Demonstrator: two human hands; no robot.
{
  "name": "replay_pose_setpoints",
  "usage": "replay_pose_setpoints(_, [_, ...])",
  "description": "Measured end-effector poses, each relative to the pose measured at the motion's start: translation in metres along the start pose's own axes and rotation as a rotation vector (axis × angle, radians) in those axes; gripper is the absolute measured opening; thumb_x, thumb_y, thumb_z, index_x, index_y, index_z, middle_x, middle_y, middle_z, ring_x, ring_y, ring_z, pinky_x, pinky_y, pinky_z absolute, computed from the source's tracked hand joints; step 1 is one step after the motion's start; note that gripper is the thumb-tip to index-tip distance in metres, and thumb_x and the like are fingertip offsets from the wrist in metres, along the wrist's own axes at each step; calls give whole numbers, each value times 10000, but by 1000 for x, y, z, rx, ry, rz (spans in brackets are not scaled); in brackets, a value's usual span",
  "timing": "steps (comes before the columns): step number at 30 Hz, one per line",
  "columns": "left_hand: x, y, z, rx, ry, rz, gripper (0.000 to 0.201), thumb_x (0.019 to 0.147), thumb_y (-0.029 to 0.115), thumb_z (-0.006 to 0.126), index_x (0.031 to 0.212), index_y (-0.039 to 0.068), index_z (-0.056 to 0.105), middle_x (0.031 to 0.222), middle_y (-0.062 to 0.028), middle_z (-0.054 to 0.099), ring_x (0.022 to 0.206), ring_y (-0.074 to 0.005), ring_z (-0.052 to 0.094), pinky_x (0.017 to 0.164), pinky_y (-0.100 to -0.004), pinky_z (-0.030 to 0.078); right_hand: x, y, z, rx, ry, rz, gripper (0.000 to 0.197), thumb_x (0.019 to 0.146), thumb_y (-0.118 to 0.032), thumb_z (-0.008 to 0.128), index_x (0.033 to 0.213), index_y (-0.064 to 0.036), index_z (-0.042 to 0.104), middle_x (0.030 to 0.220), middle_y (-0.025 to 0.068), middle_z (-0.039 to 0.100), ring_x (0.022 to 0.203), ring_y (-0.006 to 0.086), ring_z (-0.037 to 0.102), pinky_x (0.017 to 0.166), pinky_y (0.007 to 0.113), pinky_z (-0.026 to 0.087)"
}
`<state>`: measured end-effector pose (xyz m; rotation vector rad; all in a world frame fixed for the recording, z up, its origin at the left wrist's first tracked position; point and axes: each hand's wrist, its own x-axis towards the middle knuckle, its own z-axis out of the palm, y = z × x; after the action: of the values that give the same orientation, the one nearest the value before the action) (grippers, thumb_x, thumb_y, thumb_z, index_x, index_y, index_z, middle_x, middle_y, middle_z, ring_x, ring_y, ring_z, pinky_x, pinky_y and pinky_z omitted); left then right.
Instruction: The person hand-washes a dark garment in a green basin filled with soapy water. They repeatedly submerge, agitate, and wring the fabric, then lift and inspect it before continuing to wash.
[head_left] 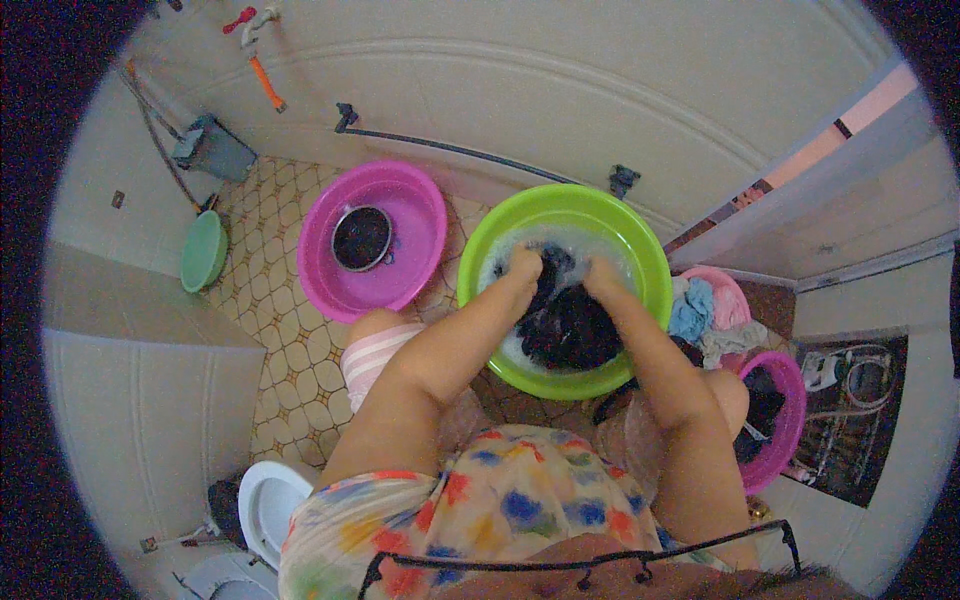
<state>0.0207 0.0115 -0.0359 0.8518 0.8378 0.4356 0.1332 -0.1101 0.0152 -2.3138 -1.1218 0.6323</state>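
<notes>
A lime-green basin (pixel 654 290) in front of me holds foamy, soapy water. In it is a wet black cloth (pixel 570 328), bunched up and partly under the suds; its exact kind does not show. My left hand (pixel 524 266) is closed on a fold of this cloth, near the middle of the basin. Across from it, my right hand (pixel 602 276) grips the cloth too, with its fingertips partly hidden by foam. A stretch of the cloth runs between both hands, and the larger bundle lies nearer to me.
Left stands a pink basin (pixel 425 260) with a round, dark-bottomed strainer-like vessel (pixel 362 238) inside. At right are a heap of blue and pink clothes (pixel 692 308) and a magenta tub (pixel 795 410) holding dark cloth. A pipe (pixel 450 149) runs along the wall; a toilet (pixel 262 500) stands lower left.
</notes>
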Motion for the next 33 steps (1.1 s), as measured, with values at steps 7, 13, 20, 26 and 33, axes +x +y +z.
replay_pose_setpoints(7, [-77,52,57,-89,-91,-18,429,878,369,437,1190,74,451,1113,-107,521,981,-237,505,855,-371,406,-18,-41,0,587,114,151,618,820,-302,535,1295,23,307,1231,294,408,1166,396,388,973,419,312])
replay_pose_setpoints(13, [-56,51,32,-123,-223,37,332,871,290,447,1139,102,501,1114,-99,533,930,-236,548,851,-360,433,-73,-105,-22,178,119,-236,339,816,-313,528,959,-9,482,942,234,523,885,405,521,763,445,432])
replay_pose_setpoints(20, [-68,52,35,-91,-225,-60,309,875,297,443,1099,100,526,1061,-96,558,901,-229,553,830,-355,439,-78,-111,-29,10,211,-509,214,823,-226,532,713,-44,507,706,183,537,628,386,540,555,460,438])
replay_pose_setpoints(26, [-104,55,52,55,-121,17,297,879,303,439,1065,98,547,1015,-94,580,876,-222,558,811,-350,444,-43,-78,-24,-124,181,-338,280,867,-273,424,774,-24,513,776,195,575,683,396,558,599,465,455])
replay_pose_setpoints(33, [-55,40,47,132,-48,46,222,815,280,579,925,88,567,858,-62,605,737,-187,561,667,-323,459,-17,-44,-22,169,219,38,348,881,-297,413,1033,10,475,964,263,555,896,419,532,768,461,426])
